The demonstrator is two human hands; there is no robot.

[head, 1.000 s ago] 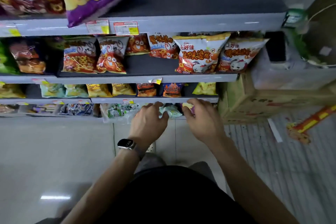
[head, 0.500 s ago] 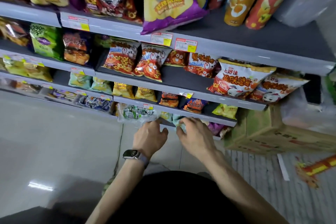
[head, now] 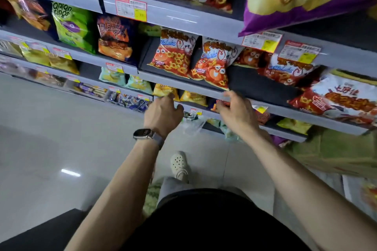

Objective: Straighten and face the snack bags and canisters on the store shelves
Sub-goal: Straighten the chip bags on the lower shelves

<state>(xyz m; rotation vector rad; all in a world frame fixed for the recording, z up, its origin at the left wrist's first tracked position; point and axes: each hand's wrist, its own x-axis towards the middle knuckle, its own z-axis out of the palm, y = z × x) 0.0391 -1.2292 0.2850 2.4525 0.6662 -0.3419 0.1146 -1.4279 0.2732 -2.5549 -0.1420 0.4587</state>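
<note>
Two crab bags (head: 172, 55) stand side by side on the middle shelf (head: 255, 85), long axes upright and fronts to the aisle; the right one leans a little, its lower corner at the shelf lip. Behind and to their right lie more red bags of the same print, too blurred to count. One shelf down are two yellow bags (head: 165, 90), upright and facing out, with two teal bags (head: 112, 75) to their left. One green onion bag (head: 73, 26) and one dark bag (head: 115, 39) stand upright on the neighbouring bay. One purple bag (head: 306, 0) overhangs the top shelf, tilted top-down over the edge.

The left hand (head: 163, 115), a watch (head: 145, 134) on its wrist, reaches to the nearer yellow bag, thumb apart, fingertips hidden, so a grip cannot be told. The right hand (head: 236, 113) is at the middle shelf's lip, fingers loosely spread over a small orange bag (head: 221, 103) beneath; whether it pinches the bag cannot be told
</note>
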